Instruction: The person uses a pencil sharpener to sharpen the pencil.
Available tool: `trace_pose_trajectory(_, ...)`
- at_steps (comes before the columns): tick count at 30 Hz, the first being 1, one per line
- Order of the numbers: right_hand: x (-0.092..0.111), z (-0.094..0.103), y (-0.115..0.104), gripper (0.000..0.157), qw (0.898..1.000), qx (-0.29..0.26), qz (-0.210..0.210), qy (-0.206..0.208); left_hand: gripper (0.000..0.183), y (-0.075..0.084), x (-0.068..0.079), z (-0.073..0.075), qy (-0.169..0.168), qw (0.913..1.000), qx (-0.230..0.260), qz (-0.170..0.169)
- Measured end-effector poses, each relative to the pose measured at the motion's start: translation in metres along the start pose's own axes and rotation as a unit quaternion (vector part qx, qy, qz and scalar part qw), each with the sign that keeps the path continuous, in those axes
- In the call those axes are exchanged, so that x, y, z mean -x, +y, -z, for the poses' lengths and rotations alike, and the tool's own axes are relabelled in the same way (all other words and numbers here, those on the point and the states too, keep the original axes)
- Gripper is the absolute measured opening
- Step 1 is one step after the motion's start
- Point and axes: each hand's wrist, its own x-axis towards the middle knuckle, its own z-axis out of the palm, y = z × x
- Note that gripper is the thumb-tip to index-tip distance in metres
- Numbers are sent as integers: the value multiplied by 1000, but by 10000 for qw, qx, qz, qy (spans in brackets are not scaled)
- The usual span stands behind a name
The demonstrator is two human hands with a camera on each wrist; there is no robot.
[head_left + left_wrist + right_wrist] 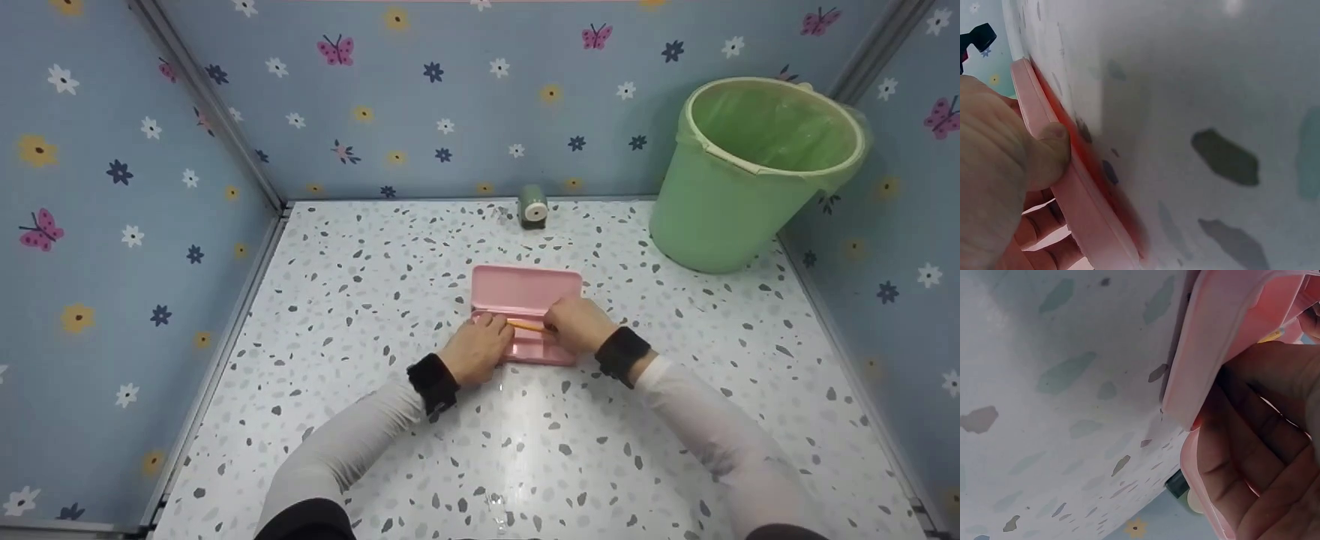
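Observation:
A pink pencil case lies on the speckled tabletop with its lid folded back. Inside it, a yellow-orange pencil spans from left to right between the two hands. My left hand grips the case's left part; in the left wrist view its thumb presses the outer wall while the fingers reach inside. At the case's right end, my right hand pinches the right end of the pencil, its fingertips partly hidden. The right wrist view shows curled fingers beside the case wall and a bit of the pencil.
Behind the case, near the back wall, stands a small green pencil sharpener with a round white front. A tall green bin with a clear liner occupies the back right corner. Flower-patterned walls enclose the table at the back and both sides.

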Motion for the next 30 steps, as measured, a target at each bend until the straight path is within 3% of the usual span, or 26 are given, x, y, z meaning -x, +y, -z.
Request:
trace_pose_trajectory(11, 0, 4, 4, 10, 9999, -103, -55, -106, 46, -5, -7, 8, -251, 9956, 864, 250)
trace_pose_trajectory(18, 2, 3, 6, 6, 9995, -271, -86, -97, 49, -9, -4, 13, -329, 9842, 1704, 363)
trace_pose_trajectory(22, 5, 7, 5, 11, 9993, -340, -135, -105, 45, -10, -7, 21, 249, 9800, 1964, 205)
trace_pose_trajectory(26, 8, 15, 3, 18, 9995, -281, 30, 103, 43, -10, -13, 30, 1026, 9790, 1762, 87)
trace_pose_trajectory(30, 11, 22, -2, 15, 9984, -13, 366, 435, 44, -9, -18, 34, 1202, 9794, 1622, 104)
